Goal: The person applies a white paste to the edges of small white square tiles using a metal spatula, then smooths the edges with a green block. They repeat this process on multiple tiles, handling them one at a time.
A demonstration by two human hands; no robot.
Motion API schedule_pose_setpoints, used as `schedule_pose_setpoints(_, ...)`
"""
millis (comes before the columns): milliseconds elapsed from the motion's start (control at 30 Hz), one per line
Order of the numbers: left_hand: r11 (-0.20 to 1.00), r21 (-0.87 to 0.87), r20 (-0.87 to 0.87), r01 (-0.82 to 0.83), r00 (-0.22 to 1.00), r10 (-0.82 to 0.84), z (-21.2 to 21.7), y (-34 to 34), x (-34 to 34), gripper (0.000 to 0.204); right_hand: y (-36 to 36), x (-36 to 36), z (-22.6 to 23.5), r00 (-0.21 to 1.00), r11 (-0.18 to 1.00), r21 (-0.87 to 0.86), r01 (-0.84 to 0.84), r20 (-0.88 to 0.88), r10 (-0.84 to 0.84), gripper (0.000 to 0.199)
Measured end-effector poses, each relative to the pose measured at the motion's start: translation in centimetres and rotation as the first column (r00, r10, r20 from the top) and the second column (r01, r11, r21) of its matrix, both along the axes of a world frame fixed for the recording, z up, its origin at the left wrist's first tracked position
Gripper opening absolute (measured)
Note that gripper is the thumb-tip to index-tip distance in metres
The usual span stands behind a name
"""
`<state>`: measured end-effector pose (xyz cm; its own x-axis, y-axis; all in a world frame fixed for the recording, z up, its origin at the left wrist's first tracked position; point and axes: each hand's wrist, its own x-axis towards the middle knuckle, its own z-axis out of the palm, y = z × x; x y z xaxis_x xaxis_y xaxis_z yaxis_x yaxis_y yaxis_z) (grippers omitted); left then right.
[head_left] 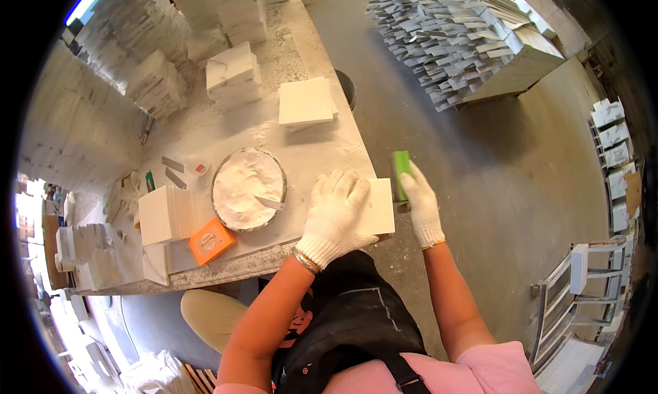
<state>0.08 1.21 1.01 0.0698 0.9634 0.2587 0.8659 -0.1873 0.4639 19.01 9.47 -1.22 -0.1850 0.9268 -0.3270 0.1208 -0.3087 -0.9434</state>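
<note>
My left hand (334,212), in a white knit glove, lies flat on a pale square tile (378,207) at the table's right corner. Its fingers are stretched out, and they cover the tile's left part. The tile's right side juts past the table edge. Just beyond that side, my gloved right hand (420,201) grips a green sanding block (400,166), held upright and apart from the tile. To the left of my left hand stands a round pan of white powder (240,192), with a flat metal blade (269,203) resting in it.
An orange box (212,241) and a row of upright tiles (159,216) sit at the front left. Further back are stacked tiles (306,101) and a marble-patterned stack (232,68). A large pile of strips (452,41) stands on the floor; a metal rack (582,284) is at right.
</note>
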Motion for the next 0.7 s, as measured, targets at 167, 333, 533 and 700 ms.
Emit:
schedule_pose_setpoints(167,0.992,0.092,0.116,-0.086,0.99,0.075,0.7,-3.0,0.1,0.078,2.0,-2.7,3.1,0.987,0.953,0.287,-0.099,-0.092,0.13,0.064)
schedule_pose_setpoints(333,0.935,0.31,0.092,-0.173,0.984,0.151,0.2,-7.4,0.6,0.089,1.8,-4.8,5.9,0.947,0.912,0.258,-0.319,0.057,0.316,0.067)
schedule_pose_setpoints(533,0.884,0.424,0.033,-0.198,0.979,0.203,1.8,-10.2,0.7,0.09,-4.2,-0.9,8.5,0.873,0.881,0.017,-0.472,-0.127,0.47,0.061)
schedule_pose_setpoints(700,0.92,0.348,0.168,-0.18,0.977,0.128,2.8,-11.5,1.2,0.106,-9.3,-0.7,9.0,0.865,0.872,-0.034,-0.488,-0.153,0.478,0.046)
